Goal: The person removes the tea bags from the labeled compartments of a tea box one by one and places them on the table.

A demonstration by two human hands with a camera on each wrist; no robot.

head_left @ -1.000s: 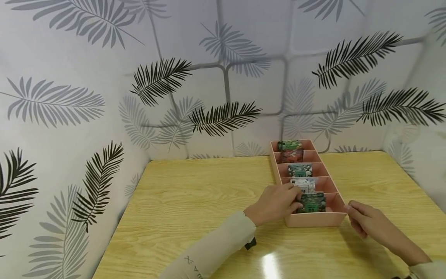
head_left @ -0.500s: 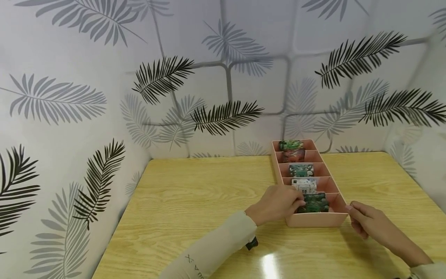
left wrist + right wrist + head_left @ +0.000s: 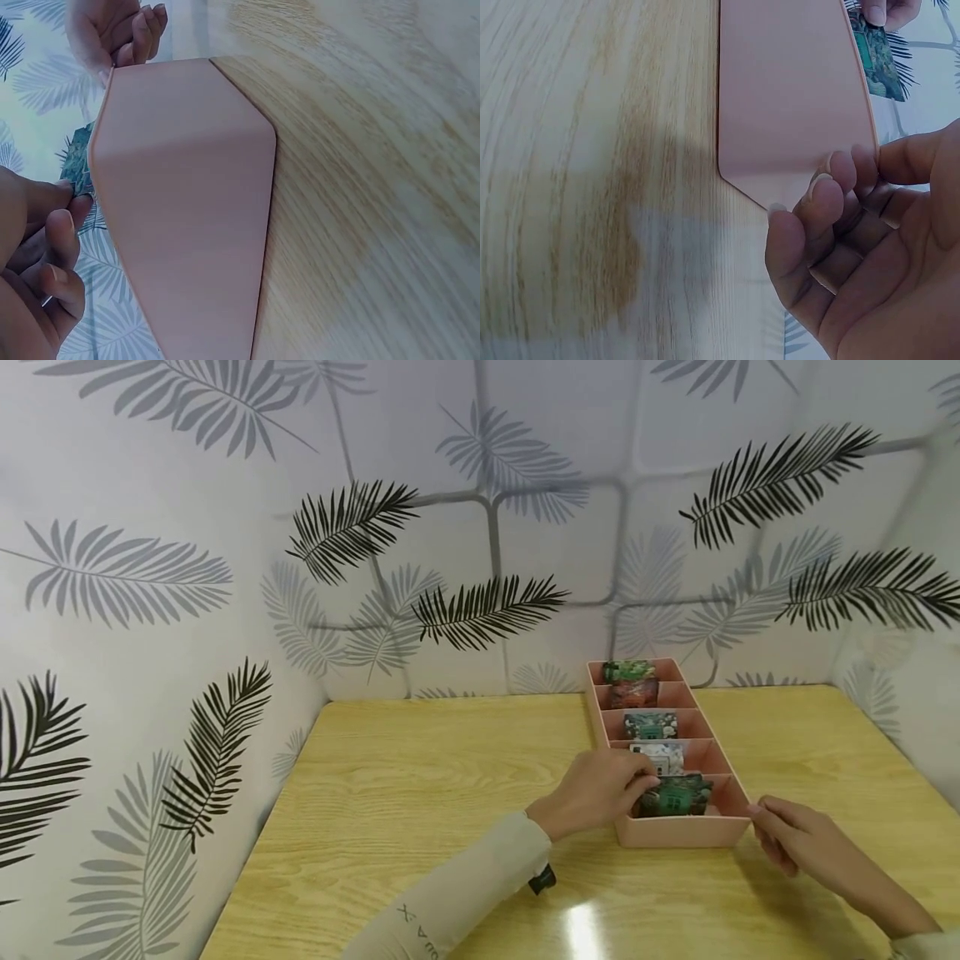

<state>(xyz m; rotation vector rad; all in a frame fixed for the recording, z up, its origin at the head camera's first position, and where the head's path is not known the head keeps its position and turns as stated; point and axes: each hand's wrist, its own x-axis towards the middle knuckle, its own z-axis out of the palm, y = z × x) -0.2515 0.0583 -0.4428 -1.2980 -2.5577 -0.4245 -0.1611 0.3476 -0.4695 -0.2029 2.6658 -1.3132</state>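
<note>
A long pink tray [image 3: 678, 837] with several compartments lies on the wooden table, a patterned packet in each. My left hand [image 3: 648, 783] reaches over the tray's near left wall and pinches the dark green packet [image 3: 681, 795] in the nearest compartment. The left wrist view shows those fingers [image 3: 64, 221] at the packet's edge [image 3: 77, 161] beside the tray wall [image 3: 187, 195]. My right hand [image 3: 756, 817] holds the tray's near right corner. In the right wrist view its fingers [image 3: 832, 187] curl against the outer wall [image 3: 787, 90], thumb by the rim.
The other compartments hold a white packet [image 3: 660, 757], a teal one [image 3: 649, 724], a reddish one [image 3: 633, 695] and a green one [image 3: 628, 672]. Leaf-patterned walls close in the table [image 3: 420, 777] at the back and on both sides.
My left fingers have moved further over the dark green packet, which now stands a little higher in its compartment. The right hand has stayed at the tray corner.
</note>
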